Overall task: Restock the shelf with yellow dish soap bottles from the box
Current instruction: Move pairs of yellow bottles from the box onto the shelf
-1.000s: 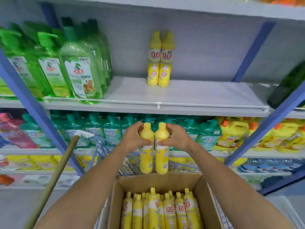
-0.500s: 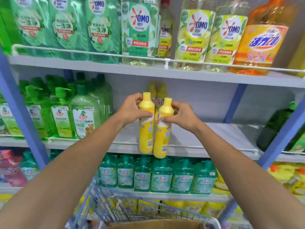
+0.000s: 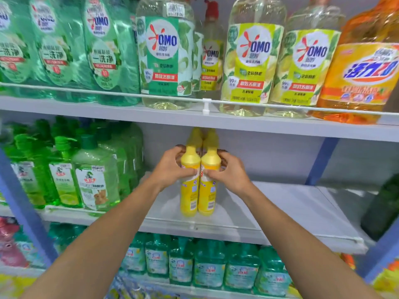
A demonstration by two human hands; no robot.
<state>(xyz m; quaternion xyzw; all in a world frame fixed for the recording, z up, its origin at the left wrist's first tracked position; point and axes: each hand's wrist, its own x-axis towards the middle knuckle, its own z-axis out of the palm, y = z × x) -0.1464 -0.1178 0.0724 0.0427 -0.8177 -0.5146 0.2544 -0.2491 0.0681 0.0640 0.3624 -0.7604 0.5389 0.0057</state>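
Two yellow dish soap bottles stand side by side on the white middle shelf (image 3: 280,212). My left hand (image 3: 170,169) grips the upper part of the left bottle (image 3: 189,197). My right hand (image 3: 228,171) grips the upper part of the right bottle (image 3: 207,197). Both bottles are upright, their bases on or just above the shelf board. Directly behind them the tops of two more yellow bottles (image 3: 203,137) show against the back wall. The box is out of view.
Green pump bottles (image 3: 95,180) fill the left part of the same shelf. A dark green bottle (image 3: 382,208) stands at its right end. Large OMO bottles (image 3: 166,55) line the shelf above, teal bottles (image 3: 207,264) the shelf below. Blue uprights (image 3: 321,160) frame the bay.
Both hands have carried the two yellow bottles up from the box and forward over the shelf rail, down onto the middle shelf in front of the two standing bottles. The view has tilted upward.
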